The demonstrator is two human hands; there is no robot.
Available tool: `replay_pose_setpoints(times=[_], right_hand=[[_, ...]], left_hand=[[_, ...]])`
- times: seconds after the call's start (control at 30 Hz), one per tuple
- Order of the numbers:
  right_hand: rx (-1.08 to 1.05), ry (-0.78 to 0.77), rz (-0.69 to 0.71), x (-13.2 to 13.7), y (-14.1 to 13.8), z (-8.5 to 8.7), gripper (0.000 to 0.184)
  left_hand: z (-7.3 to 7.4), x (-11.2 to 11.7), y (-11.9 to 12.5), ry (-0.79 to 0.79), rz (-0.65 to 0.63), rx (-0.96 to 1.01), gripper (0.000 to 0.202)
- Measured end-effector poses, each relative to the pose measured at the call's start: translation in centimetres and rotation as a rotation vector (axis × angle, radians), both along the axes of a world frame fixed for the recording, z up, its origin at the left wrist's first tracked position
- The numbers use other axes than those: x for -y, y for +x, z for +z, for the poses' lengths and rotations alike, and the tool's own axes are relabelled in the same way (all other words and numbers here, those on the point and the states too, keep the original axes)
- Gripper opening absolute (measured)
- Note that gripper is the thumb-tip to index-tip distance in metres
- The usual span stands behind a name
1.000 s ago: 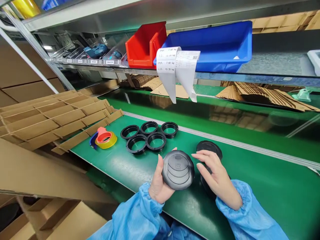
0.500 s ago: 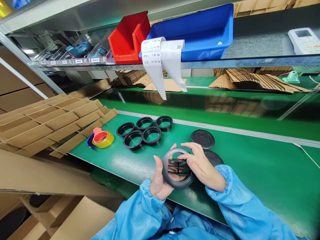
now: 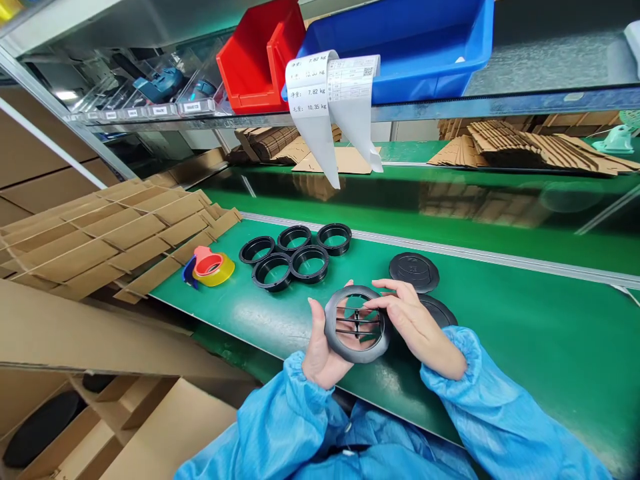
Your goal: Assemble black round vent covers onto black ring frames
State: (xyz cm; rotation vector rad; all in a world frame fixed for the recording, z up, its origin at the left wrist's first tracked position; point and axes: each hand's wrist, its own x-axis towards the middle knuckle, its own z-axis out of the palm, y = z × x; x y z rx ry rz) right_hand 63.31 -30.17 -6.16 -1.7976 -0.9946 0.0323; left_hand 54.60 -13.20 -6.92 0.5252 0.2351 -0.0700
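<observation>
A round black air vent (image 3: 345, 347) with thin slats across its opening is tilted up in front of me. My left hand (image 3: 323, 347) grips it from the left, thumb beside the rim and fingers behind, partly seen through the opening. Over the right part of the rim lies my right hand (image 3: 413, 323), its fingers stretched out and apart, one fingertip at the slats. Two black round discs (image 3: 414, 272) lie on the green table just beyond my right hand; the nearer one is partly hidden by it. Several black rings (image 3: 310, 265) stand grouped farther left.
A tape dispenser with yellow tape (image 3: 214, 269) lies left of the rings. Cardboard dividers (image 3: 125, 227) lean over the table's left end, above an open carton (image 3: 165, 433). Printed labels (image 3: 310, 110) hang from the shelf, before a red bin (image 3: 250, 67) and a blue bin (image 3: 400, 47).
The slats have turned and look thinner, more edge-on. My right hand has drawn slightly away from the opening's middle. The whole view has shifted a little.
</observation>
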Motion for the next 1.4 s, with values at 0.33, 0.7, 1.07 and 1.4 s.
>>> replay_pose_setpoints(times=[0.33, 0.7, 1.07, 1.4], right_hand=[[0.374, -0.174, 0.066, -0.9, -1.3, -2.4, 0.049], [0.312, -0.508, 0.291, -4.8, 0.0, -0.4, 0.118], [0.243, -0.701, -0.266, -15.0, 16.4, -0.3, 0.111], [0.328, -0.793, -0.111, -20.4, 21.3, -4.4, 0.103]], left_hand=[[-0.9, -1.2, 0.7, -0.127, 0.117, -0.060, 0.071], [-1.1, -3.5, 0.2, -0.047, -0.075, -0.014, 0.079], [-5.0, -12.6, 4.4, 1.427, 0.288, -0.164, 0.063], [-7.9, -11.8, 3.7, 1.599, 0.424, -0.100, 0.056]])
